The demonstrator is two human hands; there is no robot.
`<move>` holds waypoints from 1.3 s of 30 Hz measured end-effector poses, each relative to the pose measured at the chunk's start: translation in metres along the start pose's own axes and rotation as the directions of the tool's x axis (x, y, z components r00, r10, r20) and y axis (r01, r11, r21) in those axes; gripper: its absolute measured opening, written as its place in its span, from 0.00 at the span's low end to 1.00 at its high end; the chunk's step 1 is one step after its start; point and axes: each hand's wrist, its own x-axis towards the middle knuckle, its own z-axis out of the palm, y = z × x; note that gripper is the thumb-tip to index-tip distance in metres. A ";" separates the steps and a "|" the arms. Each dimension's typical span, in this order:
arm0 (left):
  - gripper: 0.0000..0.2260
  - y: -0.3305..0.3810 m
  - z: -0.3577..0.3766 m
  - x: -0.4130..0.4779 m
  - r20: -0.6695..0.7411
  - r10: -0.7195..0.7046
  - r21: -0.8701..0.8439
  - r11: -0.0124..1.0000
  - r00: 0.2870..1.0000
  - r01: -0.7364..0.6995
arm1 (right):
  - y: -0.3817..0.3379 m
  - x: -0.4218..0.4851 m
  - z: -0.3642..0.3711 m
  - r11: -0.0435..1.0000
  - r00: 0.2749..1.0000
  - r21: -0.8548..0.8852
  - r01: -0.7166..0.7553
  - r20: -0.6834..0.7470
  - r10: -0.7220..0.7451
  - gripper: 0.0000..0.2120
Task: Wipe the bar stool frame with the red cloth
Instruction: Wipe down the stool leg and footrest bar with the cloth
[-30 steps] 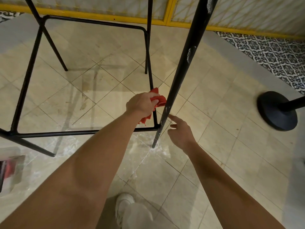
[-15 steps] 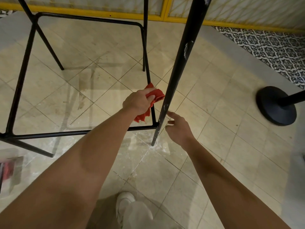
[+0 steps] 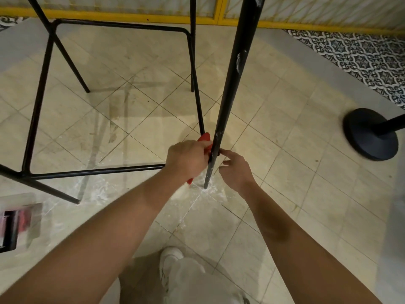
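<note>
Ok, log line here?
left hand grips red cloth against stool leg | right hand fingertip touches leg | wiping lower end

Dim warm light lays soft shadows on the tiled floor (image 3: 135,110) beyond the left hand (image 3: 186,160). Far left of it, edges smear and bow.

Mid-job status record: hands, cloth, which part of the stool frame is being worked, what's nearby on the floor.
left hand: grips red cloth at the near leg, low down
right hand: index fingertip touches the same leg from the right
red cloth: bunched, mostly hidden behind left hand
leg surface: pale scuffs visible higher up
floor: white residue round the leg's foot; black post base to the right
</note>
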 end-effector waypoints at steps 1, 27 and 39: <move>0.13 0.001 0.006 -0.008 -0.047 -0.002 -0.011 1.000 0.999 0.001 | 0.003 -0.003 0.001 1.000 1.000 0.000 -0.004 0.002 0.004 0.30; 0.10 -0.022 0.030 -0.057 -0.371 0.138 0.035 0.990 0.918 -0.135 | 0.009 -0.024 0.009 0.999 0.999 0.031 -0.027 0.038 0.026 0.31; 0.13 -0.018 0.018 -0.054 -0.329 0.190 0.179 0.974 0.925 -0.137 | -0.002 -0.032 0.003 0.998 0.999 0.055 -0.022 0.035 0.020 0.27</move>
